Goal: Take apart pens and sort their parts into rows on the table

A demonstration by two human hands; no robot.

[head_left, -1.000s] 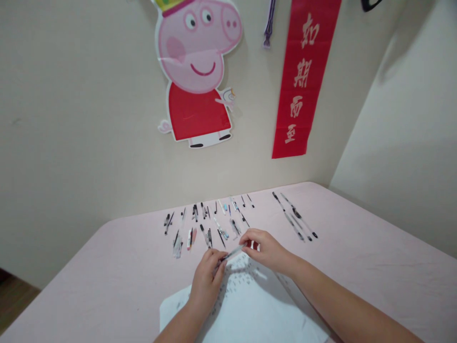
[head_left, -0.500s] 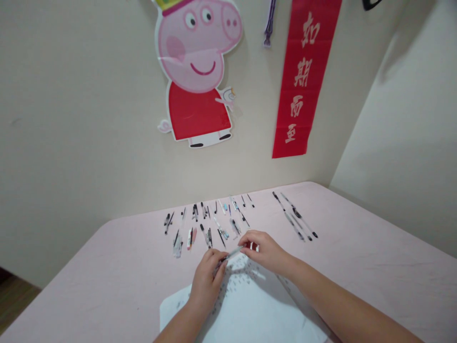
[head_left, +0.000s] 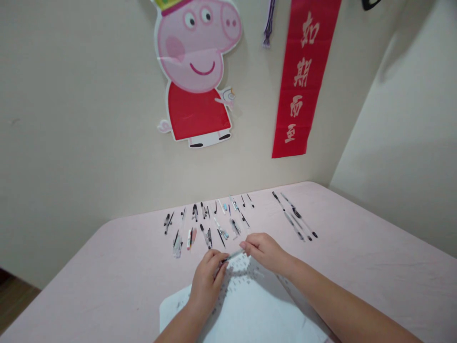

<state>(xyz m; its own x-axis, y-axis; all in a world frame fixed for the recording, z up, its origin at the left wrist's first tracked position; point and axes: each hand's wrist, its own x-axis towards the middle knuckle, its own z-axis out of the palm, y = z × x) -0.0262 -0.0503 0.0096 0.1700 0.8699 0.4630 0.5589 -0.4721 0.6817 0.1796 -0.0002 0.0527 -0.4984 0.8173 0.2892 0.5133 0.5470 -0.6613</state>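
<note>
Between my two hands a slim pen (head_left: 234, 255) with a clear barrel is held above a white sheet (head_left: 250, 305) with small dark marks. My left hand (head_left: 210, 276) is closed around the pen's dark end. The fingers of my right hand (head_left: 263, 247) pinch its other end. Just beyond my hands, disassembled pen parts (head_left: 221, 234) lie in rows of small groups: dark refills, caps and clear barrels. The tips of the pen are partly hidden by my fingers.
To the right, several whole pens (head_left: 299, 220) lie slanted on the pink-covered table (head_left: 360, 257). A wall (head_left: 107, 119) rises behind the table, bearing a pig cutout (head_left: 200, 109) and a red banner (head_left: 305, 81).
My right hand's fingers have closed more tightly at the pen's end, and the hand has turned slightly. My left hand stays almost where it was.
</note>
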